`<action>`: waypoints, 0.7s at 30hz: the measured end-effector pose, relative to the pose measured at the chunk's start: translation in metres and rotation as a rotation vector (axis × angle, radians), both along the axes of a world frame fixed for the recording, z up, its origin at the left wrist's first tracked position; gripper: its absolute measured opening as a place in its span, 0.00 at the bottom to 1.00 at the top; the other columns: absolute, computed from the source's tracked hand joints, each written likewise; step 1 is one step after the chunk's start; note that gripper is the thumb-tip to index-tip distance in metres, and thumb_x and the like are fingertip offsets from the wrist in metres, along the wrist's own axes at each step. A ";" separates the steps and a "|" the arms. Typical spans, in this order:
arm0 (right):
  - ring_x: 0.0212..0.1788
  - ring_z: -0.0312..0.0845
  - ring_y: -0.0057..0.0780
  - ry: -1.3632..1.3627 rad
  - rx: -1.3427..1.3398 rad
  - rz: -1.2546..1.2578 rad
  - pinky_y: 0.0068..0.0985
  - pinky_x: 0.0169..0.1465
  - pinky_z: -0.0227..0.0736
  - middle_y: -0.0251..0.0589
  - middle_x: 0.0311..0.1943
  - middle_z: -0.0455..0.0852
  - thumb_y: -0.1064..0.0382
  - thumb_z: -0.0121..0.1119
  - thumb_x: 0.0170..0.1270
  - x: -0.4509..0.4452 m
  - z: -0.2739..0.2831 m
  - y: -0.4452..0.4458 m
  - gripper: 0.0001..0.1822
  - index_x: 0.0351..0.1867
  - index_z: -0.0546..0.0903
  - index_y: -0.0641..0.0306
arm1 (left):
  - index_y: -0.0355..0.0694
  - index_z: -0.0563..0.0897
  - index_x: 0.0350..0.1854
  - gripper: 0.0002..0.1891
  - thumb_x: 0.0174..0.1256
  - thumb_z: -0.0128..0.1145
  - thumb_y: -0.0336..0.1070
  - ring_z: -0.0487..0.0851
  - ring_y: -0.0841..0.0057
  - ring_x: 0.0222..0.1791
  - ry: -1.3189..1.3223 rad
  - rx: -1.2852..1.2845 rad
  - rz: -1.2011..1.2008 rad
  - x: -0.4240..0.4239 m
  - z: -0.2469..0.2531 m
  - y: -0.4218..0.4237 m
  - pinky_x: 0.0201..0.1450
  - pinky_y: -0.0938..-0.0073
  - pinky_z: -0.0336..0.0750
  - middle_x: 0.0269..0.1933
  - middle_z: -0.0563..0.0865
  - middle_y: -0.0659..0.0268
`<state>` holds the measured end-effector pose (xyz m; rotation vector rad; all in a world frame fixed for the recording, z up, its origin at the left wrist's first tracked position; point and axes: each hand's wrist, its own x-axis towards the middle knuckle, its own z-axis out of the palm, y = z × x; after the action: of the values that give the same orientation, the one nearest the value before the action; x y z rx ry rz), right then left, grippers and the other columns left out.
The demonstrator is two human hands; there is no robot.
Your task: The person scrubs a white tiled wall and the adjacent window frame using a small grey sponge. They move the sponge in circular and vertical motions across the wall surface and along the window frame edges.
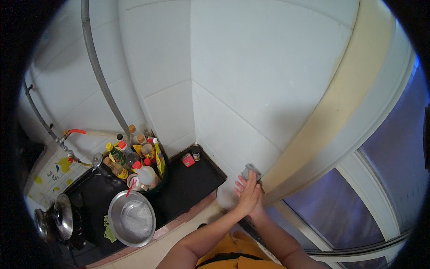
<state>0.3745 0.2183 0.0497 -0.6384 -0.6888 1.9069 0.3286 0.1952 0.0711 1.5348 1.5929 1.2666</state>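
Low on the white tiled wall (pixel 235 144), near its right edge, a crumpled grey cloth (pixel 251 169) shows at my fingertips. My left hand (pixel 249 198) lies over my right hand (pixel 257 203), the two pressed together with fingers pointing up toward the cloth. Some spread fingertips show at the left side of the left hand. Which hand grips the cloth is hidden by the overlap. On the black counter at the left stands a metal basin (pixel 132 218) with soapy water and suds.
Bottles and a squeeze pack crowd a dark round container (pixel 163 183) behind the basin. A small jar (pixel 195 153) and a red packet (pixel 187 160) sit in the counter corner (pixel 201 171). Lidded pots (pixel 63 217) stand left, a green cloth (pixel 109 230) beside the basin. Glazed door panels (pixel 336 208) are right.
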 end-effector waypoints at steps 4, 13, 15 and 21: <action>0.68 0.58 0.40 -0.017 0.258 0.012 0.41 0.69 0.51 0.43 0.72 0.60 0.34 0.36 0.69 0.001 0.036 0.012 0.37 0.74 0.56 0.50 | 0.39 0.52 0.76 0.30 0.76 0.37 0.43 0.47 0.56 0.77 0.157 0.238 -0.077 0.007 0.018 0.016 0.75 0.59 0.40 0.78 0.49 0.53; 0.67 0.63 0.41 0.021 0.206 0.035 0.42 0.67 0.58 0.41 0.71 0.63 0.39 0.38 0.72 0.006 0.020 0.013 0.31 0.69 0.64 0.52 | 0.34 0.58 0.73 0.28 0.72 0.45 0.34 0.55 0.54 0.75 -0.058 0.377 -0.177 -0.009 0.040 0.004 0.74 0.65 0.50 0.76 0.54 0.46; 0.66 0.64 0.41 -0.008 0.086 0.005 0.41 0.67 0.60 0.41 0.69 0.66 0.41 0.37 0.73 0.004 0.018 0.006 0.30 0.69 0.64 0.55 | 0.32 0.60 0.72 0.28 0.71 0.47 0.32 0.56 0.53 0.75 -0.119 0.342 -0.135 -0.010 0.032 0.000 0.73 0.65 0.52 0.75 0.55 0.46; 0.63 0.68 0.42 -0.037 0.199 0.020 0.41 0.64 0.64 0.46 0.65 0.70 0.41 0.35 0.72 0.016 0.019 -0.001 0.34 0.71 0.60 0.60 | 0.26 0.68 0.65 0.25 0.65 0.53 0.27 0.60 0.47 0.73 -0.086 0.454 -0.066 -0.004 0.028 -0.009 0.71 0.64 0.59 0.71 0.62 0.41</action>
<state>0.3902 0.2174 0.0683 -0.5437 -0.8989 1.8208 0.3247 0.1862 0.0994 1.7520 1.2429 1.7140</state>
